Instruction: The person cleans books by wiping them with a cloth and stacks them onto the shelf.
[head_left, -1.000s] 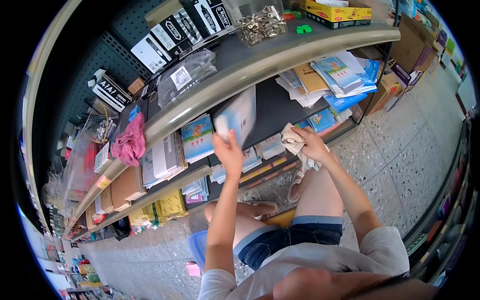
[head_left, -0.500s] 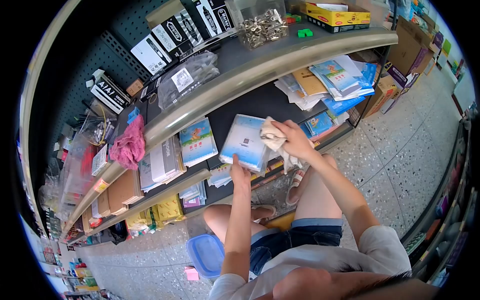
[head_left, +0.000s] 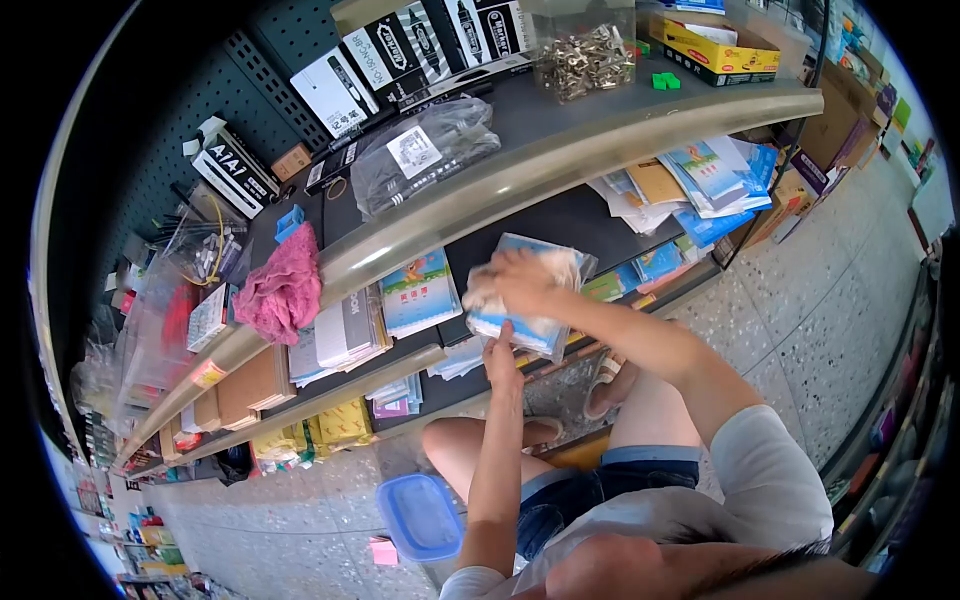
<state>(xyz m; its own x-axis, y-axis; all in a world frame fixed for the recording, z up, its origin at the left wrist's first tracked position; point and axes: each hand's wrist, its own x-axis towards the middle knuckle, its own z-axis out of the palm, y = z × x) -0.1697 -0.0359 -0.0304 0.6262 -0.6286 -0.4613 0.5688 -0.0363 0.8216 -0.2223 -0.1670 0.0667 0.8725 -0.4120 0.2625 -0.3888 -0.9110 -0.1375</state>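
Note:
A plastic-wrapped pack of blue-and-white notebooks (head_left: 541, 336) is tilted at the front of the lower shelf. My left hand (head_left: 502, 358) grips its near edge, thumb on top; the fingers beneath are hidden. On the pack's upper face, my right hand (head_left: 524, 283) presses a pale cloth (head_left: 482, 290), slightly blurred, its fingers closed over the fabric. Left of the pack lies a stack of blue exercise books (head_left: 418, 292) with a cartoon cover.
A pink cloth (head_left: 283, 285) hangs over the upper shelf's rail (head_left: 590, 160). Loose booklets (head_left: 700, 175) lie in a heap on the right. Marker boxes (head_left: 420, 50) and a tub of metal clips (head_left: 585, 65) stand above. A blue plastic basin (head_left: 420, 517) sits on the floor.
My right hand has swept the cloth leftward from the pack's right edge across its face. The camera view has shifted; my left hand still holds the near edge.

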